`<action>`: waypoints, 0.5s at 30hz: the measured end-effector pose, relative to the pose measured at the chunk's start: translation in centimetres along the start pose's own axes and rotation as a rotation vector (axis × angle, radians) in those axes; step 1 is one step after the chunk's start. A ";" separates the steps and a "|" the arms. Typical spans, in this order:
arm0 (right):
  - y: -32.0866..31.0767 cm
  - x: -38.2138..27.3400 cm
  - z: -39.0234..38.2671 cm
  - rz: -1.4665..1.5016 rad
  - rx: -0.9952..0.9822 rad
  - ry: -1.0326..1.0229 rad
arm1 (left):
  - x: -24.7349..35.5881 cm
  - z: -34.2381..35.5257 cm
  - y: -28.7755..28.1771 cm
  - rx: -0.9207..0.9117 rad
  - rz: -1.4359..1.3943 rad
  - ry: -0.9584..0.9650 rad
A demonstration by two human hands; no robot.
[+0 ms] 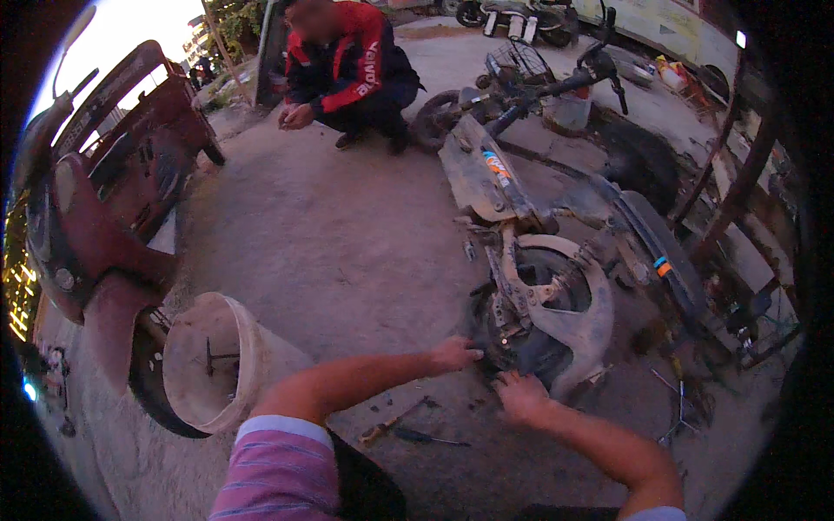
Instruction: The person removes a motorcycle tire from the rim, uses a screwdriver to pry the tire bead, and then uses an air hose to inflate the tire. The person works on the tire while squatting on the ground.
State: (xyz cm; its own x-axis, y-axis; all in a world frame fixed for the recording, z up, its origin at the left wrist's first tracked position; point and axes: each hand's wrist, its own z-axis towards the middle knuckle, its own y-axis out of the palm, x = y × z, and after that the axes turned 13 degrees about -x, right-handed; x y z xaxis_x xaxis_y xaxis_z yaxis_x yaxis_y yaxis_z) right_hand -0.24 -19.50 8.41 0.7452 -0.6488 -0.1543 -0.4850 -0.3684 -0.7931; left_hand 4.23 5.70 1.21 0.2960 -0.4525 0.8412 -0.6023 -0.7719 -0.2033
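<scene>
An electric scooter (pixel 491 174) lies on its side, dusty, its rear end towards me. Its rear wheel has a black tyre (pixel 549 352) beside a pale curved mudguard (pixel 595 326). My left hand (pixel 456 354) is closed at the tyre's left edge, its fingertips partly lost against the dark rubber. Lower down, my right hand (pixel 521 396) has its fingers bent over the near edge of the same tyre. On the ground below my hands lie a screwdriver with a yellowish handle (pixel 375 431) and a dark, thin tool (pixel 430 437).
A whitish bucket (pixel 248 352) stands at the left, beside a dark red cargo tricycle (pixel 95 217). Beyond the scooter a person in a red and black jacket (pixel 352 69) squats. A metal multi-armed wrench (pixel 679 408) lies at the right, near a rusty frame (pixel 738 182).
</scene>
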 end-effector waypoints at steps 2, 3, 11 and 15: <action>-0.3 0.9 -0.4 0.135 -0.016 -0.009 | 0.2 -1.4 -0.5 -0.047 0.044 -0.015; -0.2 1.1 -0.6 0.198 0.011 -0.026 | 0.4 -2.0 -0.8 -0.067 0.032 0.001; 2.8 0.3 0.2 -0.120 0.187 -0.003 | 0.6 -0.4 -1.5 -0.080 -0.057 -0.082; 3.2 -0.3 2.0 -0.103 0.119 0.070 | -0.7 0.1 -0.9 -0.072 -0.196 -0.050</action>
State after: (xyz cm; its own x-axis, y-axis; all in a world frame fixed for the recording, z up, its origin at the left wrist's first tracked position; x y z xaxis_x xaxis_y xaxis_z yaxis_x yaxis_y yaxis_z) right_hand -1.07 -19.13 4.76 0.7522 -0.6582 -0.0308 -0.3472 -0.3561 -0.8676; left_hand 4.63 6.67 0.81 0.4481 -0.3200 0.8348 -0.5805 -0.8143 -0.0005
